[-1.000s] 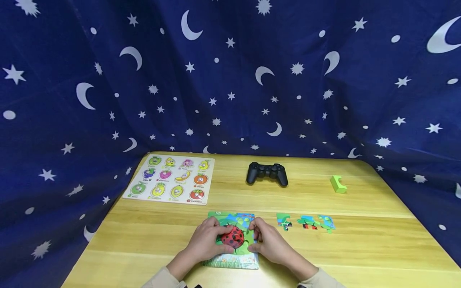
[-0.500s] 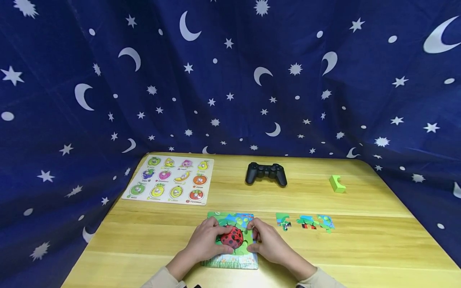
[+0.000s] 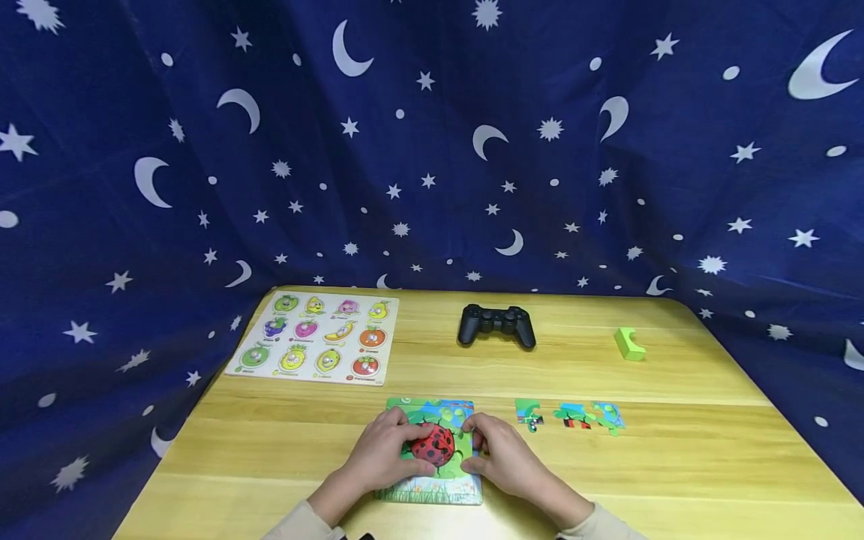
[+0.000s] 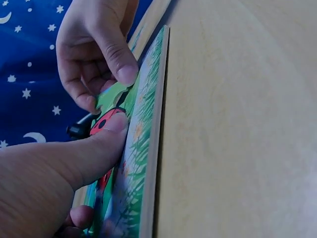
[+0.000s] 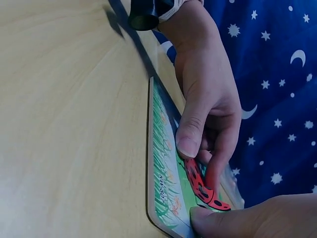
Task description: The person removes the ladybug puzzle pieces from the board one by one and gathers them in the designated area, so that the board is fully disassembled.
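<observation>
In the head view a jigsaw puzzle board (image 3: 432, 495) lies near the front of the table, with a red ladybug with black spots (image 3: 435, 445) in its middle. My left hand (image 3: 385, 450) rests on the left part of the puzzle, thumb and index finger spread over the ladybug. At the right edge, my right hand (image 3: 502, 454) pinches a green puzzle piece (image 4: 113, 95) between thumb and index finger. The left wrist view has that piece tilted beside the ladybug. My left thumb (image 4: 106, 141) presses on the ladybug there. The right hand's other fingers are curled in.
Several loose puzzle pieces (image 3: 572, 415) lie to the right of the board. Farther back are a black game controller (image 3: 496, 322) and a light green block (image 3: 629, 345). A fruit picture board (image 3: 313, 337) sits at the back left. A blue star-patterned curtain (image 3: 432, 150) borders the table.
</observation>
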`<move>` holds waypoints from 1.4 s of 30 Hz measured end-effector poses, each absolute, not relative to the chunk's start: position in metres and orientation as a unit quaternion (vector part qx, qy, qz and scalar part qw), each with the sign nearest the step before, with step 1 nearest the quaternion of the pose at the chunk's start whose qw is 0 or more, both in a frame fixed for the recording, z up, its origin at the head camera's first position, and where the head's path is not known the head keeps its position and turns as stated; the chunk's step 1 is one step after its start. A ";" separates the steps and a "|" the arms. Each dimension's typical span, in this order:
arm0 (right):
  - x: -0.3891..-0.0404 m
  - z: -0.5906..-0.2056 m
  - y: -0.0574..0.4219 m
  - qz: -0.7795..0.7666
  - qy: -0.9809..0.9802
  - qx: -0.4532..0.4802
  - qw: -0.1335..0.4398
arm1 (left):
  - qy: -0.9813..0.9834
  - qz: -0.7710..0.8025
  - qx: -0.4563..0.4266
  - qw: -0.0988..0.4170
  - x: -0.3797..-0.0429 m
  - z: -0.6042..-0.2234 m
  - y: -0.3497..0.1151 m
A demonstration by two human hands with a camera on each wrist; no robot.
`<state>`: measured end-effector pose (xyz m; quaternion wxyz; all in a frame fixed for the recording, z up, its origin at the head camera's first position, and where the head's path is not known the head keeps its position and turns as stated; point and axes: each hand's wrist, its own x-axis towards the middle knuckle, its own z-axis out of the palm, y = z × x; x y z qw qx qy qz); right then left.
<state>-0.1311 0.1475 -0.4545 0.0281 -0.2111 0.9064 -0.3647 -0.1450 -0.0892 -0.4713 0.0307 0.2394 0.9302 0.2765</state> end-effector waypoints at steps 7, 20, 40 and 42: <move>-0.130 -0.457 0.146 -0.355 0.912 -0.207 0.020 | 0.931 0.261 0.255 0.005 -0.143 -0.471 -0.097; -0.131 -0.456 0.145 -0.359 0.910 -0.205 0.009 | 0.935 0.259 0.242 -0.018 -0.144 -0.471 -0.099; -0.129 -0.442 0.182 -0.409 0.887 -0.209 -0.055 | 0.936 0.266 0.229 0.011 -0.147 -0.474 -0.100; -0.128 -0.440 0.200 -0.423 0.885 -0.194 -0.029 | 0.934 0.269 0.233 0.012 -0.147 -0.474 -0.100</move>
